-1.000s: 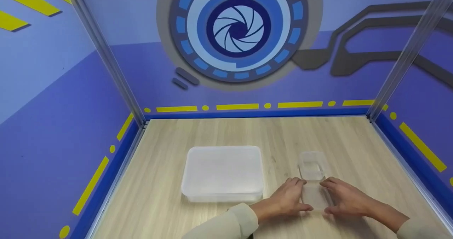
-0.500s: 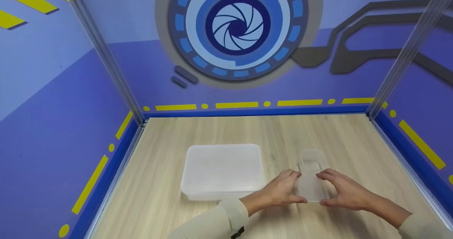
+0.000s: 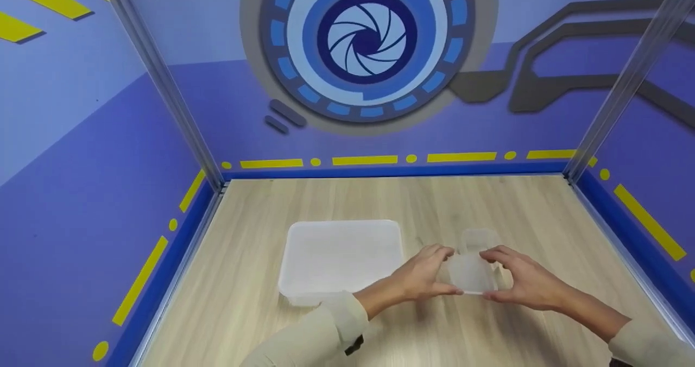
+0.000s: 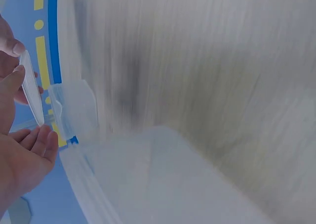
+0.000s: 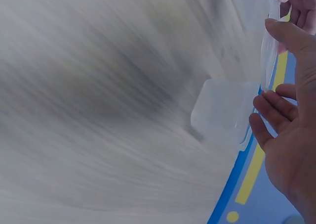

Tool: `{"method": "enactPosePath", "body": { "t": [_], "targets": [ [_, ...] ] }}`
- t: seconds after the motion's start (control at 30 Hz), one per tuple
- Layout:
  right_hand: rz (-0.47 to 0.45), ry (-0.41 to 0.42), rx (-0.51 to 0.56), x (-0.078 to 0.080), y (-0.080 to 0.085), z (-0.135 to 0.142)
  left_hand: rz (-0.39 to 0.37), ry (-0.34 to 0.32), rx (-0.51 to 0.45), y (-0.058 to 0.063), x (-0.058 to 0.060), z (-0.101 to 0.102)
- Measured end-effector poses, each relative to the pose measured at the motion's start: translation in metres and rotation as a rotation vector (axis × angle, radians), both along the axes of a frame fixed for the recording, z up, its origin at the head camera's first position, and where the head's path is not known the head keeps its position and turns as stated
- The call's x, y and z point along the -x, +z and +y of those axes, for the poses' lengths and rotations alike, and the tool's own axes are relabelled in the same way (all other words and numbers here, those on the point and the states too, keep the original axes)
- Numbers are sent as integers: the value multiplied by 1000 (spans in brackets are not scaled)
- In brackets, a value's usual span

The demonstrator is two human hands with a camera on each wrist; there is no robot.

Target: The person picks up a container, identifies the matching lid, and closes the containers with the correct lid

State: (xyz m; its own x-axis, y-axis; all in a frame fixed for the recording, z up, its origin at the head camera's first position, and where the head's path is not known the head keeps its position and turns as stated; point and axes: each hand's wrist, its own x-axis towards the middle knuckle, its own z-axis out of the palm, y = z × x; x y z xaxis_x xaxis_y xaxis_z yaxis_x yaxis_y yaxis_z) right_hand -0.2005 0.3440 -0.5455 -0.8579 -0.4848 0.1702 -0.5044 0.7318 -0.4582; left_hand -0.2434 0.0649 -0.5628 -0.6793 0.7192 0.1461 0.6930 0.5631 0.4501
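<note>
Both hands pinch a small translucent plastic lid from its two sides, thumbs on the near edge and fingers on the far edge. The left hand has its left side, and the right hand its right. Edge-on in the left wrist view, the lid is raised above the table. Just beyond it on the table stands a small translucent container, its near part hidden by the lid in the head view. In the right wrist view this container shows beside the right hand's fingertips.
A large translucent box with a flat, frosted top stands left of the hands, close to the left forearm. The wooden table ends at a blue patterned back wall and side walls with metal corner posts.
The hands have lifted the small lid off the table and carried it away from the body, toward the small container. Both containers have stayed in place.
</note>
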Motion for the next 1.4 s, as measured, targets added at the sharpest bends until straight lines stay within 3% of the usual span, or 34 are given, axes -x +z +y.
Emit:
{"method": "enactPosePath", "body": {
  "t": [0.5, 1.17, 1.4],
  "targets": [
    [18, -19, 106, 15, 12, -21, 56, -31, -86, 11, 22, -29],
    [-14, -26, 143, 22, 11, -27, 33, -8, -98, 10, 26, -36],
    [-34, -17, 179, 23, 12, -28, -20, -9, -110, 13, 26, -40]
  ]
}}
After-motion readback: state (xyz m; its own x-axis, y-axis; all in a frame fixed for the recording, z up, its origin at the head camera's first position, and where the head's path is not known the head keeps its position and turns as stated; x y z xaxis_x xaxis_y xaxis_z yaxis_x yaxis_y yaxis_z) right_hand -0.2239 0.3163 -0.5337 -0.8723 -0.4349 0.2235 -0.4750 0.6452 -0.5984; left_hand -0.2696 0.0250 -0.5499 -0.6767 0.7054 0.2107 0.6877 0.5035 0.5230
